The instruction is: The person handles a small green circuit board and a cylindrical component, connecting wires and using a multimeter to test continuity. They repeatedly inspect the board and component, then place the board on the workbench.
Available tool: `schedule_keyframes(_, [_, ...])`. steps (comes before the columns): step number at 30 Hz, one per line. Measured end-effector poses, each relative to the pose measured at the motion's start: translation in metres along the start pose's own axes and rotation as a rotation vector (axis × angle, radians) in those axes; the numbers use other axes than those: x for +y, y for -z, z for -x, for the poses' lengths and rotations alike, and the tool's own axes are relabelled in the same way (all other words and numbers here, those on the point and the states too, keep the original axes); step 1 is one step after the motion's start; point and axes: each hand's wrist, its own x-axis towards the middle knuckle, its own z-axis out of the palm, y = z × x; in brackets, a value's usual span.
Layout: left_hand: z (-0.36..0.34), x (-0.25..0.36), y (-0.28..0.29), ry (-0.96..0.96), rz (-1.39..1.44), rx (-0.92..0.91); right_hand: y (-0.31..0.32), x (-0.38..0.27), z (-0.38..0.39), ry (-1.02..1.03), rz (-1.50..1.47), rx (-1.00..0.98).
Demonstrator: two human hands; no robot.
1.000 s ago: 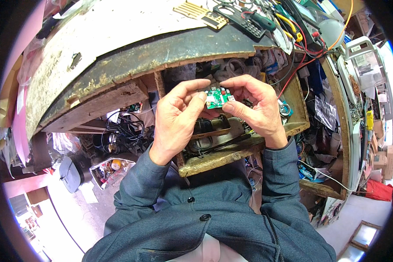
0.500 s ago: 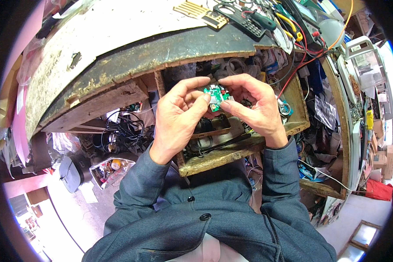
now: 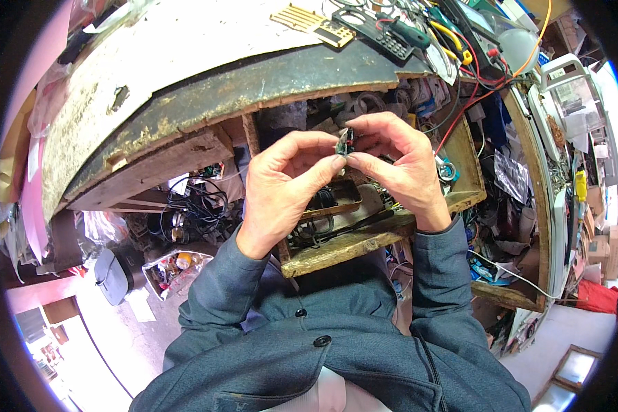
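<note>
Between my two hands, above the open drawer, is a small circuit board [image 3: 345, 143], turned nearly edge-on so that its green face hardly shows. My left hand [image 3: 285, 175] pinches its left side with thumb and fingertips. On the other side my right hand [image 3: 405, 168] grips it in the same way, the thumb tips almost meeting at the lower edge. Beneath the hands lies the wooden drawer [image 3: 353, 248], pulled out and filled with cables and small parts.
On the worn bench top [image 3: 254, 86] lie a yellow slotted plate [image 3: 312, 24], a green-handled screwdriver [image 3: 410, 33] and red test leads [image 3: 477, 82]. Tangled black cables [image 3: 196, 206] fill the shelf at left. A box of parts [image 3: 177, 269] stands on the floor.
The circuit board has been tilted from showing its green face to nearly edge-on. Both thumbs have drawn closer together; the arms stay in about the same place.
</note>
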Motion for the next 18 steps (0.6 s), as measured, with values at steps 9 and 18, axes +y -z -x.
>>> schedule_keyframes(9, [-0.002, 0.0012, -0.0019, -0.142, -0.28, -0.046, -0.0021, 0.0059, -0.0006, 0.014, -0.169, 0.013])
schedule_keyframes(18, [-0.0025, -0.0028, 0.001, -0.188, -0.27, -0.086, -0.0041, 0.0071, -0.0005, 0.027, -0.246, -0.019])
